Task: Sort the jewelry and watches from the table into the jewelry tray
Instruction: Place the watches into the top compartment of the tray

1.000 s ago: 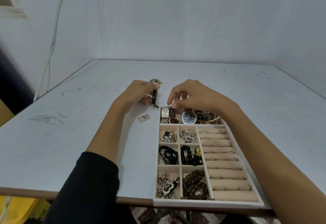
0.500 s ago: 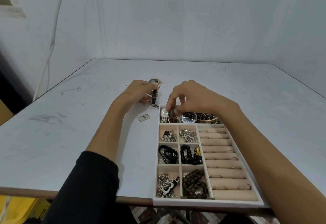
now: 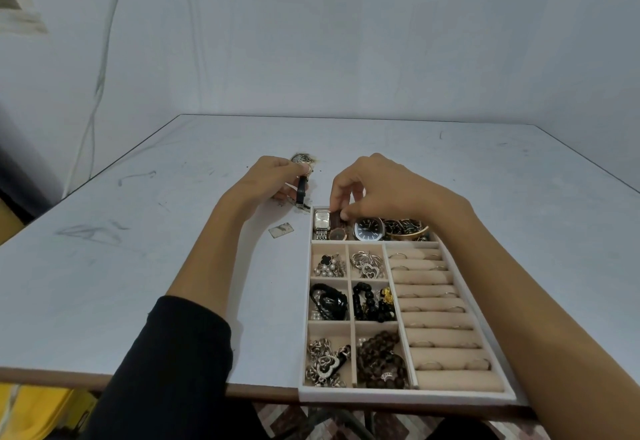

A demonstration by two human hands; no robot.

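Found the tray (image 3: 405, 396) at lower right of the frame, its near rim over the front edge of the table (image 3: 138, 266). Counted the near cells full: chains, dark beads (image 3: 381, 360), black pieces, pearls. Noted rings (image 3: 429, 365) on the rolls down the right side. Spotted a small card (image 3: 281, 230) loose on the table, just left of the tray's far corner.

Farther up, in the far cell, side by side: a silver watch (image 3: 322, 221), a brown watch (image 3: 337, 233), a blue-dial watch (image 3: 369, 229), a bangle (image 3: 410, 231).

Saw the right hand (image 3: 377, 190) at centre, curled over that cell, thumb and forefinger pinching the brown watch's strap, the dial down in the cell. Saw the left hand (image 3: 266, 183) beside it, closed round a black watch (image 3: 302, 191) held on edge above the table. Beyond its knuckles, a glittering piece (image 3: 302, 158); could not tell whether loose or part of that watch.

Judged the step as seating the brown watch beside the silver one. Next, probably: release the strap, then bring over the black watch. Little room left there, so would need laying narrow.
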